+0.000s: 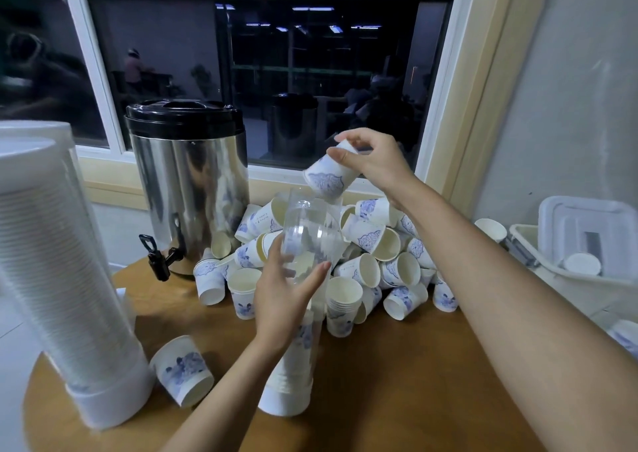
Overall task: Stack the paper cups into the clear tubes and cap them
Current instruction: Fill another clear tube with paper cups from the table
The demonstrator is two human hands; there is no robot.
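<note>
1. At the far left a tall ribbed column [69, 296] of translucent white plastic leans over the worktop's rounded front-left edge, with a smooth white cap at its foot.
2. Just beside that foot, a lone paper cup [183, 370] lies on its side, white with a blue print.
3. Behind it a polished steel urn [190, 182] with a black lid and black tap stands against the window sill.
4. The left hand [283, 299] grips the clear tube [307, 237] partway up, thumb on one side and fingers curled around the other. The tube stands tilted on the worktop [397, 382]. Its lower part is filled with nested cups, and its upper part is glossy and see-through.
5. The right hand [373, 161] pinches one paper cup [328, 177] by its base, with the mouth tipped down just above the tube's open top.
6. Behind the tube, a loose pile of paper cups [379, 261] spreads to the wall, the cups lying at all angles.
7. Bare brown wood lies open in front, between and right of the forearms.
8. At the right edge is a white plastic tub [552, 272].
</note>
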